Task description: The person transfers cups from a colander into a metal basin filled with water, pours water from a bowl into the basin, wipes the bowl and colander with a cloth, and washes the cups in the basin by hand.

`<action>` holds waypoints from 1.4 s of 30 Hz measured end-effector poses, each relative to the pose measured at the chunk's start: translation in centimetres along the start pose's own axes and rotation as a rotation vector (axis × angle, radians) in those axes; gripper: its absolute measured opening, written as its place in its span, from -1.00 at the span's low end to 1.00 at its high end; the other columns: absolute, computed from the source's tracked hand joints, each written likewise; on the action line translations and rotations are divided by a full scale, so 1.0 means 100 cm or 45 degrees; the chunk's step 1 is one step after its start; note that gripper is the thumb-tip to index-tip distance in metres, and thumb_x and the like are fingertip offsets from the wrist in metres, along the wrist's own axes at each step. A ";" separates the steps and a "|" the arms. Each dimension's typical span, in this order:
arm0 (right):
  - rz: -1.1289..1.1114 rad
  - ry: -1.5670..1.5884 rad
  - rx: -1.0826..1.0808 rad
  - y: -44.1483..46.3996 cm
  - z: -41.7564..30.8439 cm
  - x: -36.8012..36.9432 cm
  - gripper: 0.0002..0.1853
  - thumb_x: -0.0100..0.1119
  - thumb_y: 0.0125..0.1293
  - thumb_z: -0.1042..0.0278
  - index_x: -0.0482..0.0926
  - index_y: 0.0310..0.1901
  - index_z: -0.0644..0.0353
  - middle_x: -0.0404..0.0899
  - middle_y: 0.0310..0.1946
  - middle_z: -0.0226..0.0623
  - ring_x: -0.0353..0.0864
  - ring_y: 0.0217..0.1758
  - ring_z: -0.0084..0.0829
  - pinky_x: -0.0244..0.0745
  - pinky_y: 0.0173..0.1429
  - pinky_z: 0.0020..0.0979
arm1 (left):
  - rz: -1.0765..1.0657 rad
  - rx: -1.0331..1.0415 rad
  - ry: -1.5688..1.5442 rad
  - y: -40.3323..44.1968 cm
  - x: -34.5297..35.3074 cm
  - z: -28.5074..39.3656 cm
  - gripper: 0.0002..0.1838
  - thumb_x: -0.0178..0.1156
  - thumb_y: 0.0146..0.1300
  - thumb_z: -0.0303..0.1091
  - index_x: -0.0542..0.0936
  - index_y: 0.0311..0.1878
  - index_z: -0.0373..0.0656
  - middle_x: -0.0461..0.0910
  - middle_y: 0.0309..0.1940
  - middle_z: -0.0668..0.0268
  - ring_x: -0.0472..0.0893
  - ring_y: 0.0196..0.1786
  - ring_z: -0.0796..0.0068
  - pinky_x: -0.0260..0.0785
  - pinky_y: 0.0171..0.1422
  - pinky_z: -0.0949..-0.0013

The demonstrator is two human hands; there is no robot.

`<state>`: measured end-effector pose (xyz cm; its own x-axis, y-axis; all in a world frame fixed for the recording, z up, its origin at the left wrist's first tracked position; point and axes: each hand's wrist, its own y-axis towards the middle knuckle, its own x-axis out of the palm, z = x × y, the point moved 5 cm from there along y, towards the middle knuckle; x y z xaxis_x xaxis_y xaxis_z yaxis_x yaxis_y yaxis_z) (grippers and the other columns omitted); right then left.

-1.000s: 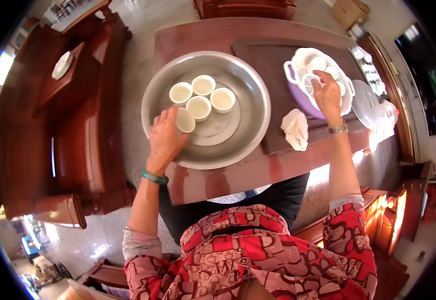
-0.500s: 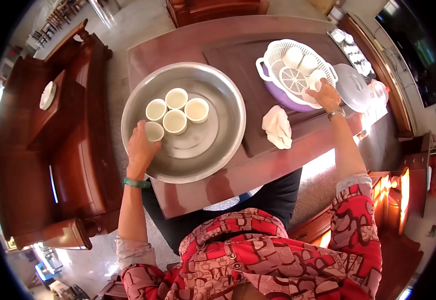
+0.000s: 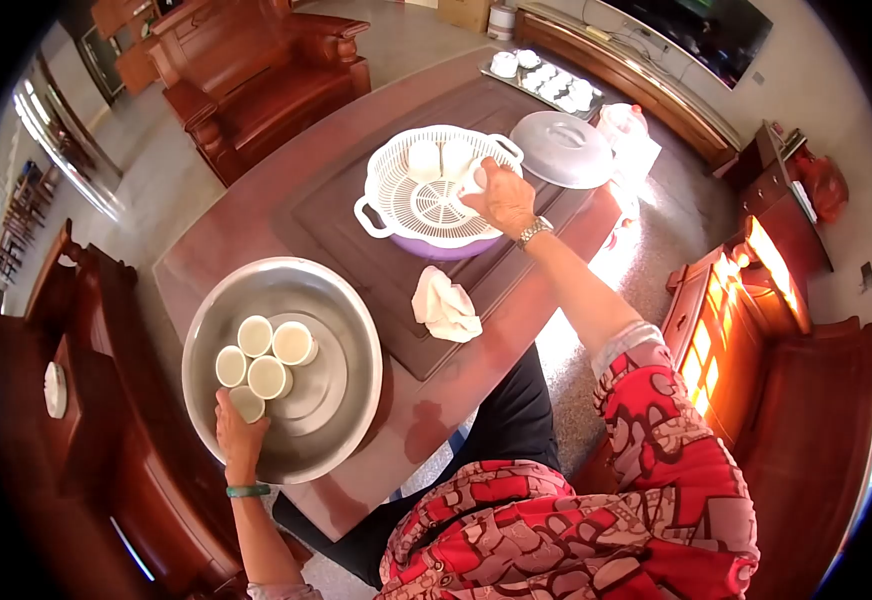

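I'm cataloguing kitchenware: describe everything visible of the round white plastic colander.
The round white plastic-looking colander has slotted sides, a spoked base and two loop handles. It sits upright in or on a purple basin. Two white cup-like pieces rest inside; the right hand holds another near the right rim.

Straight in on the red top [image 3: 516,530], and it is covered all over with rounded and blocky shapes in dusty pink, each one outlined in dark brown. The same print is carried down the right sleeve [image 3: 671,450], which is finished by a pale greyish cuff [image 3: 629,345]. Now to the right hand [image 3: 506,203]: just behind it, a silver-coloured metal watch [image 3: 535,232] is worn. Across to the left hand [image 3: 241,438], where the wrist is ringed by a smooth green bangle [image 3: 248,491]. Lower down, black trousers [image 3: 516,405] are worn.
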<state>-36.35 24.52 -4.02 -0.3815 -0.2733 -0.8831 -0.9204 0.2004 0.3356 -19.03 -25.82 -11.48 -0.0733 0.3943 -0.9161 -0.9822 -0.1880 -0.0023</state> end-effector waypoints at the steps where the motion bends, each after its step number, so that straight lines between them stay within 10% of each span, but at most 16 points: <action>1: 0.005 -0.001 0.002 -0.002 -0.009 -0.007 -0.41 0.40 -0.13 0.04 0.48 -0.06 0.14 0.62 -0.29 -0.10 0.64 -0.19 -0.10 0.54 -0.14 -0.19 | 0.002 0.005 -0.001 -0.001 0.000 0.001 -0.28 0.35 -0.20 -0.47 0.23 0.08 -0.17 0.47 -0.13 -0.04 0.46 0.01 -0.13 0.35 0.06 0.02; 9: -0.667 1.299 -0.119 -0.077 -0.135 0.016 -0.44 0.48 -0.11 0.08 0.52 -0.08 0.17 0.58 -0.41 -0.33 0.53 -0.34 -0.57 0.44 -0.25 -0.51 | 0.071 0.156 -0.107 -0.007 0.004 -0.015 -0.11 0.39 -0.23 -0.47 0.20 0.26 -0.18 0.41 0.07 -0.05 0.38 0.14 -0.11 0.28 0.21 0.07; 18: -0.929 0.919 -0.533 -0.184 -0.233 0.055 -0.35 0.40 -0.24 -0.01 0.51 -0.12 0.26 0.60 -0.30 0.00 0.59 -0.18 -0.07 0.46 -0.10 -0.17 | 0.238 0.166 0.003 -0.028 -0.017 0.010 -0.18 0.34 -0.15 -0.55 0.24 0.28 -0.21 0.35 0.16 -0.06 0.29 0.26 -0.06 0.20 0.29 0.09; 26: -0.871 0.659 -0.568 -0.198 -0.244 0.072 -0.41 0.41 -0.17 -0.03 0.51 -0.18 0.26 0.61 -0.38 -0.01 0.62 -0.27 -0.04 0.51 -0.19 -0.15 | -0.020 0.286 -0.375 -0.055 -0.009 0.056 -0.38 0.30 -0.11 -0.57 0.39 0.13 -0.28 0.51 -0.07 0.02 0.53 -0.07 0.03 0.40 -0.01 0.17; 42: -0.899 0.779 -0.472 -0.221 -0.241 0.096 -0.50 0.35 -0.11 0.04 0.47 -0.31 0.33 0.58 -0.47 0.00 0.61 -0.32 0.00 0.50 -0.22 -0.13 | -0.446 0.227 -0.323 -0.036 0.043 0.047 -0.33 0.43 -0.21 -0.39 0.36 0.05 -0.17 0.52 -0.07 -0.02 0.48 0.03 -0.11 0.36 0.05 0.05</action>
<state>-21.78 -5.17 -12.05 0.3798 -0.6739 -0.6338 -0.8815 -0.4715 -0.0268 -16.64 -19.21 -13.50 0.2501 0.6178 -0.7455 -0.9680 0.1447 -0.2049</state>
